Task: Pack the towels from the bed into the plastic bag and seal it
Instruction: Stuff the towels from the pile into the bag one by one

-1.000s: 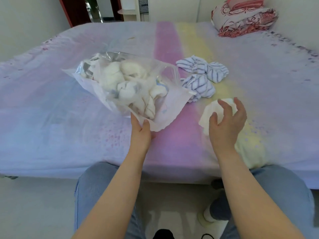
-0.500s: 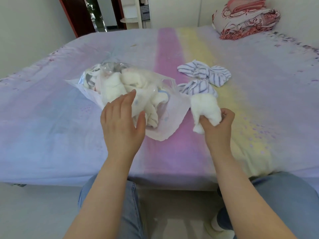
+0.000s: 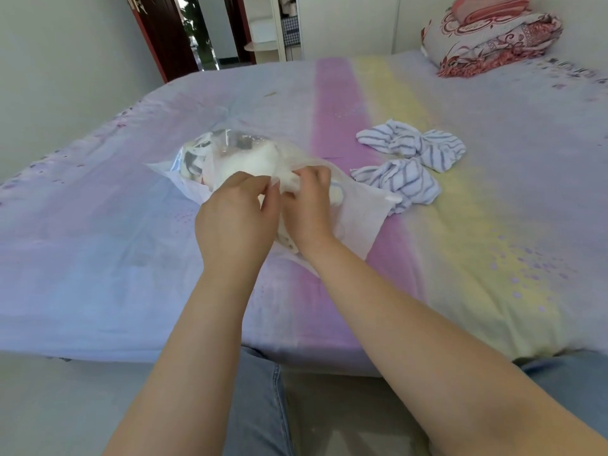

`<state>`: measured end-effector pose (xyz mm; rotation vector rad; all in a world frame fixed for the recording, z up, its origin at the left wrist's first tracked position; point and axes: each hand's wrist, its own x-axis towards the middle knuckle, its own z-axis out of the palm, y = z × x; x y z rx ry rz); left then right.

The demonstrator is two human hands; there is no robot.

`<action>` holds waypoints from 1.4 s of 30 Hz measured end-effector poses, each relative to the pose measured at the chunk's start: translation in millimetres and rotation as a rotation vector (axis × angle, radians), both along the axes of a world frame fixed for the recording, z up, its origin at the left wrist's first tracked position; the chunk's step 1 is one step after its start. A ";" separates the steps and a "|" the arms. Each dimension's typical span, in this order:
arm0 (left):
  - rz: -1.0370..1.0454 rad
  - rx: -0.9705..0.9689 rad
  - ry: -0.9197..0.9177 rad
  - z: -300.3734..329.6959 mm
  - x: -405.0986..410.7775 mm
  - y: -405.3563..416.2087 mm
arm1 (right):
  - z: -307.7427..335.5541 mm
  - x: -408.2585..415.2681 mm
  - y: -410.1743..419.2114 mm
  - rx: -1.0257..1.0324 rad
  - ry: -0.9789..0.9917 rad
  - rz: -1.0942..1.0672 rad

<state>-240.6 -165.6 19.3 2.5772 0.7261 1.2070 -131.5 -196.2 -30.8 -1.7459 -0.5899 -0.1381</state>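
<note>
A clear plastic bag (image 3: 358,212) lies on the bed (image 3: 493,225), stuffed with white towels (image 3: 250,159). My left hand (image 3: 235,218) pinches the upper edge of the bag's mouth. My right hand (image 3: 307,200) is inside the mouth, fingers curled round a white towel (image 3: 336,193) that pokes out by the knuckles. Two blue-and-white striped towels lie loose to the right of the bag: one close by (image 3: 399,181), one farther back (image 3: 414,144).
Folded red-patterned bedding (image 3: 490,37) is stacked at the bed's far right corner. A dark doorway (image 3: 184,31) opens beyond the far left. My jeans-clad knees (image 3: 260,406) are at the bed's near edge.
My right hand picked the white towel off the bed and carried it left into the bag's mouth. My left hand rose from the bag's lower edge and took hold of the top edge.
</note>
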 end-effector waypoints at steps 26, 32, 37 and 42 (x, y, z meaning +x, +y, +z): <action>-0.135 -0.365 0.078 -21.7 24.4 -15.5 | -47.6 122.4 -113.0 -0.172 0.070 -0.402; -0.111 -0.403 0.092 -22.6 25.8 -13.6 | -37.3 199.8 -102.0 -0.872 0.168 -0.104; -0.081 -0.399 0.093 -25.4 30.7 -11.1 | -78.8 194.0 -113.7 -1.110 0.036 -0.039; -0.091 -0.386 0.081 -29.8 32.5 -14.6 | -106.1 208.7 -140.0 -0.478 0.180 -0.158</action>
